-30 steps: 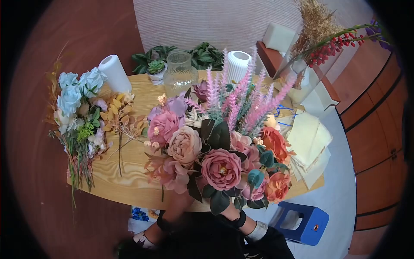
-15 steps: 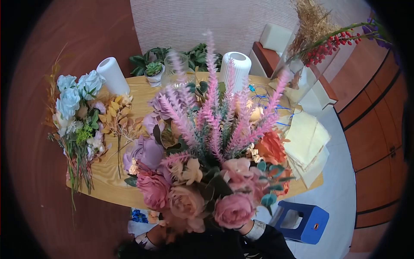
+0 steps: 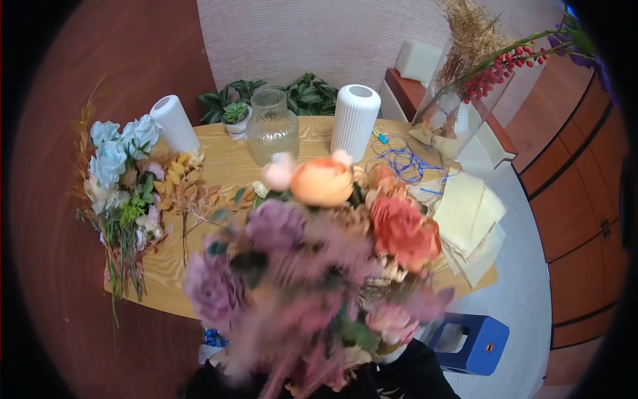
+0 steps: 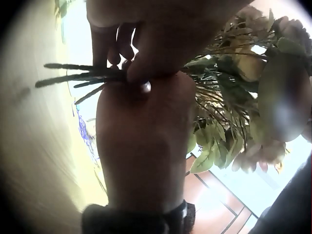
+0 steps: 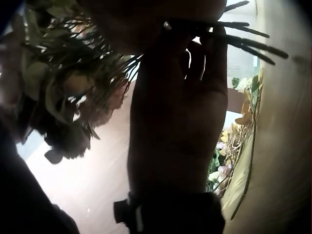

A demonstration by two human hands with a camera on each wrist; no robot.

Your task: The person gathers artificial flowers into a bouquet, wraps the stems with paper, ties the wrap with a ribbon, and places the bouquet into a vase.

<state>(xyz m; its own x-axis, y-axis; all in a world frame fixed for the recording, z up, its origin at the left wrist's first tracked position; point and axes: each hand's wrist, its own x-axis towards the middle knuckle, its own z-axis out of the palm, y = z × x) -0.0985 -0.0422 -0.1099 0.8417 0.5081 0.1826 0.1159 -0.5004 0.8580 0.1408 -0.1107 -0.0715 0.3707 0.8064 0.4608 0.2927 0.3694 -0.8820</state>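
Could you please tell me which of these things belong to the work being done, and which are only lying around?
In the work now:
bouquet, held up
its gathered stems, gripped

Probably just lying or standing around, since none is held:
pale blue flowers
smooth white vase
ribbed white vase
clear glass vase
blue cord
cream sheets
potted succulent
blue stool

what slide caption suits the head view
Partly blurred bouquet in the foreground; jar and two white vases behind on the table.

From above, the head view looked forward and down over the table (image 3: 219, 156); both wrist views faced the stems (image 4: 58, 80) at close range from opposite sides. All three shared the bouquet (image 3: 319, 266).
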